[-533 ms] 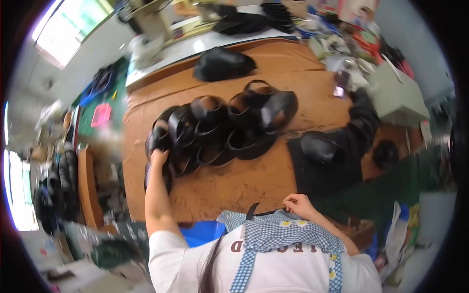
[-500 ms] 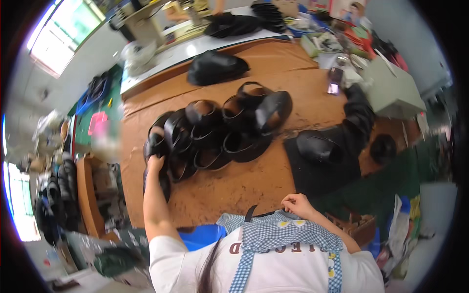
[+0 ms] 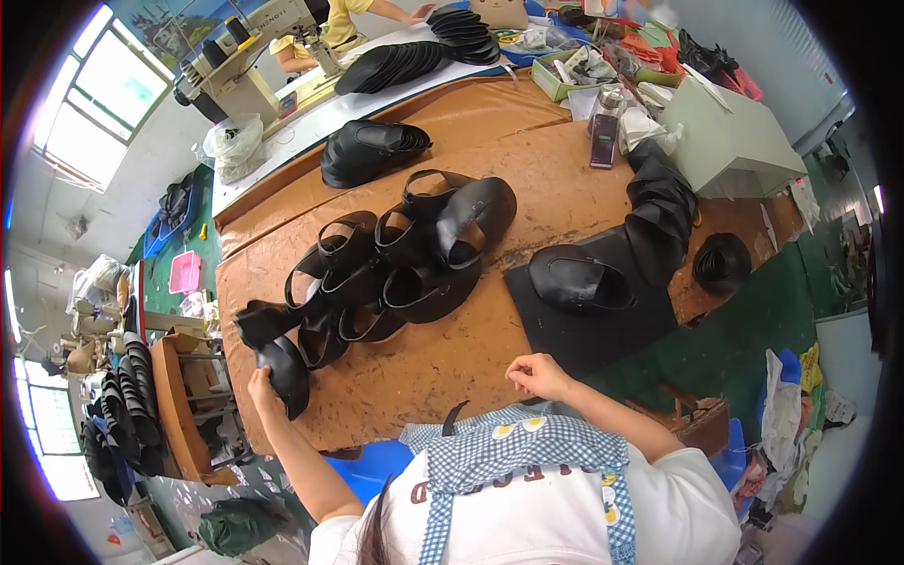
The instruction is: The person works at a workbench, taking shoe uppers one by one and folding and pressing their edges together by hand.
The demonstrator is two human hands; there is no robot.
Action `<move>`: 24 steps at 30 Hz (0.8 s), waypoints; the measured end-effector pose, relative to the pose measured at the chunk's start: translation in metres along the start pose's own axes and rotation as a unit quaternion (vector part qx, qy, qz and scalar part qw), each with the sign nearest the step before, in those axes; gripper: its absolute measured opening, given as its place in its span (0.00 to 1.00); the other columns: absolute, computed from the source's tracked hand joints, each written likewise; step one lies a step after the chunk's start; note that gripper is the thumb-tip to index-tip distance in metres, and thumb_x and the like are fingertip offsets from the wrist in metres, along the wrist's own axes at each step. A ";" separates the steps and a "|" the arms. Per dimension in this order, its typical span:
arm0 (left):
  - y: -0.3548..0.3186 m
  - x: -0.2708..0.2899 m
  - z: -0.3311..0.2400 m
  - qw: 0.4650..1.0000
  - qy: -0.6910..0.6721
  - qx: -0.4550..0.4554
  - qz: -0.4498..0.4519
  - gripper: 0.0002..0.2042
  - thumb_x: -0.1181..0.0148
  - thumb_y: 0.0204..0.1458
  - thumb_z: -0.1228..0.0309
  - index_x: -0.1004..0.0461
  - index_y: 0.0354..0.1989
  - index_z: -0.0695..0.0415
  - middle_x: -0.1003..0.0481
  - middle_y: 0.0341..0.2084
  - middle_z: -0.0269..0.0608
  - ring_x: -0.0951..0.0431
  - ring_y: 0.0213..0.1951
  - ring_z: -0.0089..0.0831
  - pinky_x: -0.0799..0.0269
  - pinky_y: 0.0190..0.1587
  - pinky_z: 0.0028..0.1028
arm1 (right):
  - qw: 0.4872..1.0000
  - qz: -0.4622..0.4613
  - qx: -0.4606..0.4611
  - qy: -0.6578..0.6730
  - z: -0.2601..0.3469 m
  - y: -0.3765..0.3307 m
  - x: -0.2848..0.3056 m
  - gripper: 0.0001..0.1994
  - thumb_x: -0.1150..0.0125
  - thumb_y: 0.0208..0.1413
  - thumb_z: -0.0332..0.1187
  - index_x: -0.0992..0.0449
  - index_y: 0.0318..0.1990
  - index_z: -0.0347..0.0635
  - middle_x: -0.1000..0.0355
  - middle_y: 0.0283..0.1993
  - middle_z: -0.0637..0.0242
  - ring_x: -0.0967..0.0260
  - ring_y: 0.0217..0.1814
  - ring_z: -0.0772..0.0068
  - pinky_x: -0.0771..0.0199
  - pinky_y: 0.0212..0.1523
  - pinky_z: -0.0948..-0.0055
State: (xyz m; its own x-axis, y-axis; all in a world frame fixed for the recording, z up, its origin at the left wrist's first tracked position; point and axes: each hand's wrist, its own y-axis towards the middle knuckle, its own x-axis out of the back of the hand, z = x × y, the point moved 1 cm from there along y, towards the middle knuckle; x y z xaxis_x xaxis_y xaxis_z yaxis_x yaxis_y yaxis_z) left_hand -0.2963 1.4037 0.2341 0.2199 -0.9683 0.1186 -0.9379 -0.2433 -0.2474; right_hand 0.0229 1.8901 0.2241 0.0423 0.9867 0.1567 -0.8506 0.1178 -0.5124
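Observation:
At the near left end of a group of black leather shoe uppers [image 3: 353, 273], my left hand [image 3: 263, 384] has its fingers on the outer edge of one shoe upper [image 3: 285, 375]. Its thumb and part of the grip are hidden. Further right, my right hand [image 3: 539, 375] is raised in front of my apron, over the near edge of the table, fingers curled in and nothing visible in them. Beyond it, a single black shoe upper [image 3: 581, 280] lies on a dark square board [image 3: 603, 344]. Several uppers in the group stand with their straps arched up.
A fanned row of black pieces [image 3: 656, 221] lies right of the board, beside a rolled stack [image 3: 722, 264]. A phone [image 3: 604, 141] leans near a grey box [image 3: 734, 141]. Another black stack [image 3: 372, 151] lies farther back. A co-worker's arm [image 3: 391, 11] is beyond, near a sewing machine [image 3: 273, 38].
My left hand has moved nearer to me, from the left side of the group to the upper at its near end. My right hand stays curled. The whole view has shifted.

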 end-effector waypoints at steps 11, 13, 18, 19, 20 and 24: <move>-0.243 -0.088 0.012 0.931 0.348 0.010 0.112 0.08 0.40 0.49 0.72 0.26 0.31 0.67 0.25 0.21 0.40 0.26 0.24 0.26 0.31 0.29 0.28 | 0.985 0.043 0.127 -0.105 0.025 0.000 0.060 0.08 0.43 0.55 0.33 0.20 0.36 0.39 0.22 0.26 0.63 0.24 0.29 0.66 0.26 0.34 0.68; -0.270 -0.109 -0.001 0.893 0.434 -0.012 0.120 0.10 0.39 0.49 0.71 0.27 0.31 0.67 0.25 0.20 0.46 0.25 0.23 0.31 0.30 0.29 0.32 | 0.957 0.031 0.232 -0.169 0.051 -0.002 0.063 0.08 0.43 0.54 0.32 0.21 0.35 0.39 0.23 0.27 0.63 0.24 0.30 0.61 0.26 0.35 0.66; -0.349 -0.186 -0.043 0.817 0.498 -0.103 0.271 0.10 0.40 0.50 0.69 0.27 0.33 0.65 0.25 0.26 0.60 0.23 0.34 0.57 0.29 0.38 0.45 | 0.899 0.090 0.374 -0.209 0.087 -0.010 0.053 0.11 0.41 0.51 0.30 0.23 0.42 0.41 0.24 0.44 0.61 0.26 0.46 0.58 0.25 0.46 0.63; -0.362 -0.198 -0.046 0.803 0.485 -0.125 0.324 0.09 0.41 0.50 0.71 0.26 0.35 0.64 0.24 0.28 0.59 0.23 0.37 0.57 0.28 0.39 0.45 | 0.860 0.133 0.442 -0.216 0.097 -0.019 0.049 0.16 0.40 0.50 0.29 0.26 0.48 0.42 0.28 0.51 0.60 0.29 0.53 0.58 0.26 0.50 0.63; -0.373 -0.209 -0.050 0.802 0.430 -0.185 0.372 0.08 0.41 0.49 0.73 0.25 0.36 0.64 0.24 0.32 0.59 0.23 0.39 0.55 0.28 0.41 0.44 | 0.814 0.176 0.508 -0.221 0.108 -0.028 0.046 0.21 0.39 0.49 0.28 0.28 0.54 0.43 0.31 0.59 0.58 0.33 0.60 0.58 0.26 0.54 0.63; -0.388 -0.233 -0.060 0.743 0.380 -0.265 0.484 0.10 0.41 0.47 0.78 0.22 0.38 0.61 0.25 0.39 0.57 0.25 0.43 0.53 0.28 0.45 0.42 | 0.760 0.332 0.433 -0.352 0.124 -0.045 0.051 0.37 0.34 0.44 0.30 0.41 0.66 0.42 0.34 0.58 0.56 0.36 0.63 0.56 0.25 0.53 0.61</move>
State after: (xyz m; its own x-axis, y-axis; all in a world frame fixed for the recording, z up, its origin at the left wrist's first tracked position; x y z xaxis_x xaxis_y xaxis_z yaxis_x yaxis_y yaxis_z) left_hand -0.0001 1.7274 0.3597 -0.6516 -0.3152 0.6900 -0.5763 0.7972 -0.1800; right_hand -0.0022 1.9217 0.3599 -0.5795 0.4554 0.6758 -0.6004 -0.7993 0.0238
